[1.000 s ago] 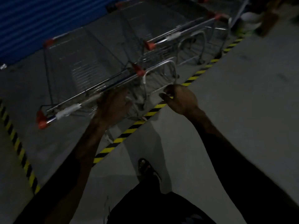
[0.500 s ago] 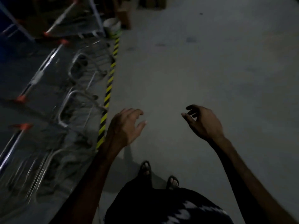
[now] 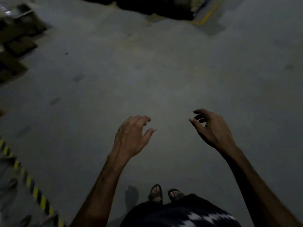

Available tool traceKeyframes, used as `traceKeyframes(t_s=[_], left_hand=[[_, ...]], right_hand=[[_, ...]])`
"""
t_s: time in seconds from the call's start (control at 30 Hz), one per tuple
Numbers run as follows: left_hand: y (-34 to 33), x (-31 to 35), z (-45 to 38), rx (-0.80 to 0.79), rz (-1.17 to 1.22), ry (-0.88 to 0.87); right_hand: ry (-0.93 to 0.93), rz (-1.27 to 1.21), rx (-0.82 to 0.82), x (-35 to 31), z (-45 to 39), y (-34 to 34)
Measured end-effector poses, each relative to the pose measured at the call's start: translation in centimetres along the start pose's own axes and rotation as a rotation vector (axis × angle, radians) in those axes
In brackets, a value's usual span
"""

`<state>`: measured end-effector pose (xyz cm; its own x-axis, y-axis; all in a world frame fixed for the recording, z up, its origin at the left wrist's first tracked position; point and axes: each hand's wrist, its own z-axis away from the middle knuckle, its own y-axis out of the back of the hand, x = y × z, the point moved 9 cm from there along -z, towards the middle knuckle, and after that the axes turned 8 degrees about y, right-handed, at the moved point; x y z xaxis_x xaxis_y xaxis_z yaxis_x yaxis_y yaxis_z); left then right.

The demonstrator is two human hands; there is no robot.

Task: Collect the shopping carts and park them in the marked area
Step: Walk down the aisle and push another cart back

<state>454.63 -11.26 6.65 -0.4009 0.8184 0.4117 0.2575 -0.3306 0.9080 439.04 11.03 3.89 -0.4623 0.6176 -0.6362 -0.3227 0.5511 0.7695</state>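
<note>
Yellow-and-black striped tape [image 3: 31, 184] marking the parking area is running along the bottom-left corner; no carts showing. Left hand [image 3: 131, 136] and right hand [image 3: 211, 128] are hanging over bare concrete floor [image 3: 164, 71], fingers loosely curled, holding nothing, sandalled feet [image 3: 164, 193] below.

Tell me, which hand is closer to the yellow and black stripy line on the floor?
Left. The left hand hangs right of the striped line, over bare floor; the right hand is farther right still.
</note>
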Motion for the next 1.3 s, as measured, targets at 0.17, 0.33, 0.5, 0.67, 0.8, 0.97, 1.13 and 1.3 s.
traceKeyframes(t_s=[0.17, 0.33, 0.5, 0.67, 0.8, 0.97, 1.13, 1.3], left_hand=[[-1.9, 4.5, -5.0, -0.073, 0.044, -0.188], [-4.5, 9.2, -8.0, -0.135, 0.093, -0.334], [-6.6, 14.0, -11.2, -0.180, 0.101, -0.439], [-9.0, 19.2, -16.6, -0.200, 0.053, -0.493], [-11.2, 24.0, -22.3, -0.184, 0.028, -0.508], [-13.5, 30.7, -30.0, -0.175, -0.007, -0.504], [-14.5, 38.6, -38.2, -0.115, 0.033, -0.512], [-15.9, 46.8, -46.3, -0.072, 0.077, -0.543]], right_hand=[[-0.165, 0.020, 0.152, 3.0, 2.3, 3.6], [-0.270, 0.039, 0.251, 4.7, 4.0, 5.7], [-0.311, 0.052, 0.335, 6.7, 3.1, 9.2], [-0.336, 0.062, 0.415, 11.4, -0.4, 13.5], [-0.322, 0.046, 0.457, 16.7, -4.8, 16.8], [-0.320, 0.025, 0.498, 23.2, -10.8, 22.8], [-0.287, 0.075, 0.510, 28.8, -17.5, 30.5], [-0.288, 0.118, 0.561, 33.8, -24.4, 38.1]])
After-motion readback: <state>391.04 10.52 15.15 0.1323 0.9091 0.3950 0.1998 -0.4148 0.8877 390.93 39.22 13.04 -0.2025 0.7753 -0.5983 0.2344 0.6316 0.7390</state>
